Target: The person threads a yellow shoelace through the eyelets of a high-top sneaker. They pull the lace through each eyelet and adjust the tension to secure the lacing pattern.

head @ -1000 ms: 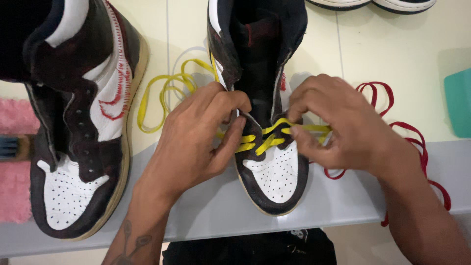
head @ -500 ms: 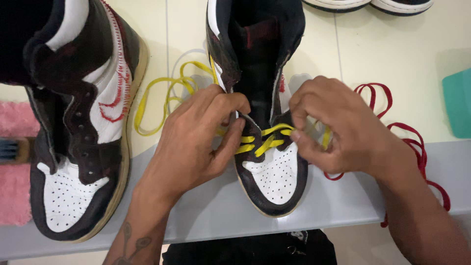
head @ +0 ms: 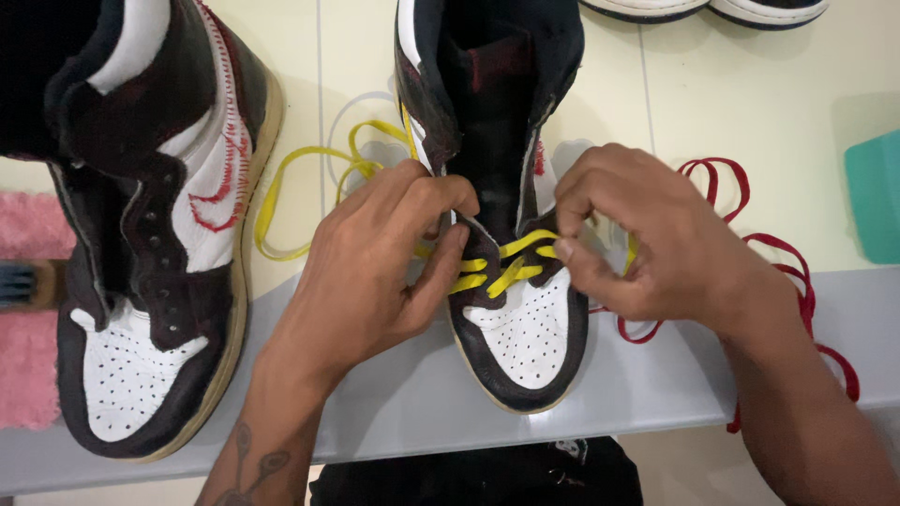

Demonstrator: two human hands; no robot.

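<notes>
Right hand [head: 656, 239] has drawn yellow lace [head: 511, 267] tighter across sneaker [head: 516, 328].

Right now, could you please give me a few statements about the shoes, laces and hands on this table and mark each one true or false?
1. The yellow lace is threaded through the lowest eyelets of the middle shoe. True.
2. The left shoe is fully laced in yellow. False: its eyelets show no lace.
3. Both hands are at the middle shoe, the left hand on one side and the right hand on the other. True.
4. A red lace lies loose on the table to the right. True.
5. The right hand holds the red lace. False: its fingers pinch at the yellow lace.
</notes>
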